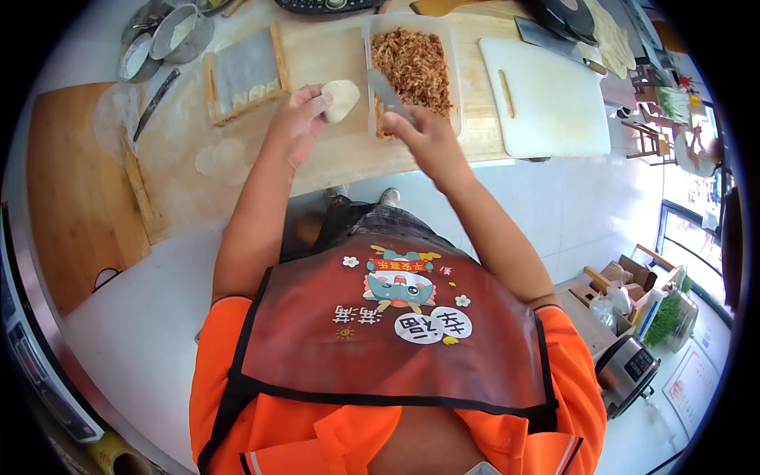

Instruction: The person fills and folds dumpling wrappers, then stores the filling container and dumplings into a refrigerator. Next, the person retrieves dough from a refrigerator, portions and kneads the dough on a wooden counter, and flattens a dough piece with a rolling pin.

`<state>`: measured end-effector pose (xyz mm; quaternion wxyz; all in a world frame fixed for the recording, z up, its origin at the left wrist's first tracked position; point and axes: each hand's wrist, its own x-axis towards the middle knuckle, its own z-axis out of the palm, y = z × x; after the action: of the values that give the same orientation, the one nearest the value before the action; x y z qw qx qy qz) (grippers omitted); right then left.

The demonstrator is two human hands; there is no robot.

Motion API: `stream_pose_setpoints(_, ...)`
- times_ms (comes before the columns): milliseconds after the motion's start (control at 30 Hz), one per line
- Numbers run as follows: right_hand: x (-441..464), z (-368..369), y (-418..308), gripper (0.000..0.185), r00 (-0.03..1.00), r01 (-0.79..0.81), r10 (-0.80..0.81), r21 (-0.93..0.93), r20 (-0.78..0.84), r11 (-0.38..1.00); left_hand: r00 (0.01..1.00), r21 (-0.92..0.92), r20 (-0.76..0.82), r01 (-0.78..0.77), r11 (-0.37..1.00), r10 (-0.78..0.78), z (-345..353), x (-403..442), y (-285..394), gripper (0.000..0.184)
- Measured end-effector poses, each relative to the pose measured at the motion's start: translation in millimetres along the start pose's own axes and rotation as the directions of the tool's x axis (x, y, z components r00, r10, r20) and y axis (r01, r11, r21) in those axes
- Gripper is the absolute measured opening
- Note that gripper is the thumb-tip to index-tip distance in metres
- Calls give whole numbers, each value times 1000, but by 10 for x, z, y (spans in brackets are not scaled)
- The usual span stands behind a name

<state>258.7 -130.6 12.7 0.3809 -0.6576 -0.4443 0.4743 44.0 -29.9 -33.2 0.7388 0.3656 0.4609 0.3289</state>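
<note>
Head view: wooden bench (332, 156) runs across the top, work surface for everything below. Biggest item there, far R, is a white board (558, 103) w/ a slot handle. Next, btwn board & L side, a clear plastic tub (460, 107) and, further L, a wood-framed tray (245, 65) w/ a few small pale dough pieces (255, 94) along its near end. Tub's mostly full of brownish-red chopped filling (412, 67); prob. moist, clumpy, a bit heavy per scoop.

R hand (427, 136) is at the tub's near edge, fingers wrapped round a flat spatula (386, 89), blade angled over the tub's L side. Can't tell if blade touches filling. Should be stiff & light; best gripped low at the handle, which the fingers mostly hide.

L hand (305, 109) sits just L of the tub, pinching one dough round (342, 101) by its L edge, a digit (looks like thumb) lying over it. Round's held up above the bench, apart from the tub. Likely v. light, soft, floppy, easily stretched or torn; maybe tacky if unfloured. Best hold: edge only, w/ fingers spread under for support, middle left free, no hard squeeze.
</note>
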Motion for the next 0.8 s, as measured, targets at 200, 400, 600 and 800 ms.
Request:
stream_pose_setpoints(200,171,194,-300,32,999,-40,43,324,-3,945,993,-136,65,-91,987,100,427,-434,313,28)
stream_pose_setpoints(400,178,119,-428,29,995,98,-101,279,-3,955,987,128,104,-132,983,119,486,-432,493,25)
stream_pose_setpoints(600,291,-292,-98,33,989,144,-144,-13,-12,990,945,612,7,-263,746,327,310,-299,439,21)
stream_pose_setpoints(800,171,-730,-20,17,966,256,-131,-855,221,452,981,-356,-15,-185,916,192,114,-177,270,44)
